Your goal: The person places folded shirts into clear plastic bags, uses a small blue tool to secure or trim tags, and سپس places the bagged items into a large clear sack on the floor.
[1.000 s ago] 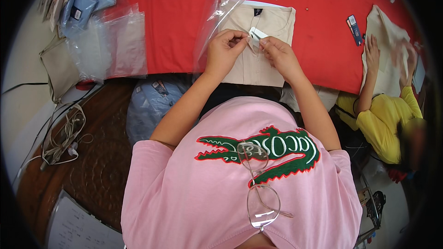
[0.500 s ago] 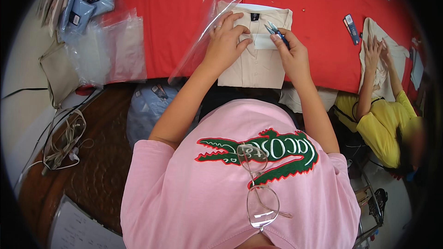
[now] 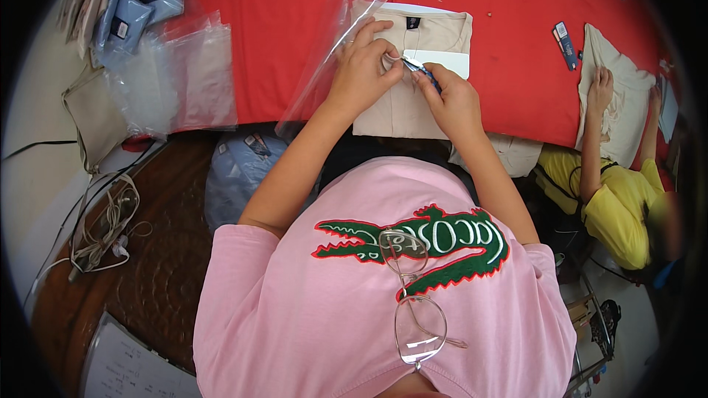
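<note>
Right hand (image 3: 453, 99), fingers closed round the blue snips (image 3: 430, 78), blades reaching the left hand (image 3: 361, 74), where thumb and forefinger draw together, any grip too small to tell! White card (image 3: 442, 63) just beyond the right fingers, beige garment (image 3: 394, 114) beneath both, on the red tabletop (image 3: 523, 66).

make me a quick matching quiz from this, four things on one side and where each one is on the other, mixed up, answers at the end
Things:
1. snips
2. white card
3. glasses
4. dark blue tag

Places:
A. against the front of the pink shirt
B. lying on the red cloth, beyond the right hand
C. in the right hand
D. over the folded beige shirt

Pairs: 1-C, 2-D, 3-A, 4-B
</note>
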A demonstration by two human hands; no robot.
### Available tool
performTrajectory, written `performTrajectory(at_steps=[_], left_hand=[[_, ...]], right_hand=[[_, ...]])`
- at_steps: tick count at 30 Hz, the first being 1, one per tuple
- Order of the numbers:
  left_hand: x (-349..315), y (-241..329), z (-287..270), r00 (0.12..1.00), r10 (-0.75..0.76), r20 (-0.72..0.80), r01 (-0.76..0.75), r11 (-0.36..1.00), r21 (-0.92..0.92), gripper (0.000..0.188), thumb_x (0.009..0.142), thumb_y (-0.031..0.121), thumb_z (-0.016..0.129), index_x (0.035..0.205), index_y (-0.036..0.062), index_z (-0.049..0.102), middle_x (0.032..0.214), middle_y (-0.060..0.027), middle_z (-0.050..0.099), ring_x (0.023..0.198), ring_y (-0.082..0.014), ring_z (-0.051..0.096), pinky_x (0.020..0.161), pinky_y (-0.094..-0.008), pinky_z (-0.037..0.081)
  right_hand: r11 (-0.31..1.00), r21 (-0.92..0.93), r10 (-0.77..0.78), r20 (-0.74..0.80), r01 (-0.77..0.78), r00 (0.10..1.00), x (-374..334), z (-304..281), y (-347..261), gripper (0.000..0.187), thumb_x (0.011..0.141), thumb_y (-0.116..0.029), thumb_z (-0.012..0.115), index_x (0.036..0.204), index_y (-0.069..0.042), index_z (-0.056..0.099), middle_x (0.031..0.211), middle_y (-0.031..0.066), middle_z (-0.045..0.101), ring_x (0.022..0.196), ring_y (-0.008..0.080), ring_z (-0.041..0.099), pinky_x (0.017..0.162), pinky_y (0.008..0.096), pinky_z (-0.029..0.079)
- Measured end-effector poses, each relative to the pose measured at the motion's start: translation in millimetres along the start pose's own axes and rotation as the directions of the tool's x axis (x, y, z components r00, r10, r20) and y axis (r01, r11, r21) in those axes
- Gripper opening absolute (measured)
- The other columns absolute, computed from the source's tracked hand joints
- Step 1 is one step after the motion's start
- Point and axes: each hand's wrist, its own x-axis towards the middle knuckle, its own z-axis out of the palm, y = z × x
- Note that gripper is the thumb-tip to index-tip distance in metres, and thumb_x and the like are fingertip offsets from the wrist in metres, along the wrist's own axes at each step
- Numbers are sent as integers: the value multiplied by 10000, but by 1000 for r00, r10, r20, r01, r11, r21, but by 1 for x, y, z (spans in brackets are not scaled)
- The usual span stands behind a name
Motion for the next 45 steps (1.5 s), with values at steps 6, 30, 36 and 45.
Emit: performTrajectory(at_steps=[6,30,36,45], left_hand=[[-1,-3,0,1000,9,-6,-9,1000,4,164,803,178,789,899,99,683,1470,-60,622,1505,-362,444,1176,-541,328],[-38,8,0,941,258,220,-306,926,221,607,936,350,758,1462,123,556,1673,-151,396,1577,-403,310,1287,-561,212],[-50,13,26,925,205,318,-290,925,245,808,968,459,701,1660,185,387,1781,-149,184,1643,-381,144,1300,-596,137],[-48,-8,-3,999,0,-47,19,919,394,719,972,236,680,1633,140,416,1770,-214,173,1639,-443,103,1284,-653,32]], right_hand=[[996,-36,-83,-57,81,995,0,6,-1,342,1009,-389,700,1091,-63,764,869,146,760,734,323,735,633,432,561],[341,925,421,7,-165,907,83,-68,63,339,1095,-337,621,849,-132,513,666,-45,399,589,91,386,602,297,408],[421,883,155,157,-209,975,173,-8,78,373,1094,-274,561,1195,68,670,1088,182,747,1052,317,725,927,442,557],[973,-203,-10,-506,-108,863,165,-93,167,380,1003,-164,635,1358,-29,619,1249,228,626,1194,411,607,993,489,517]])
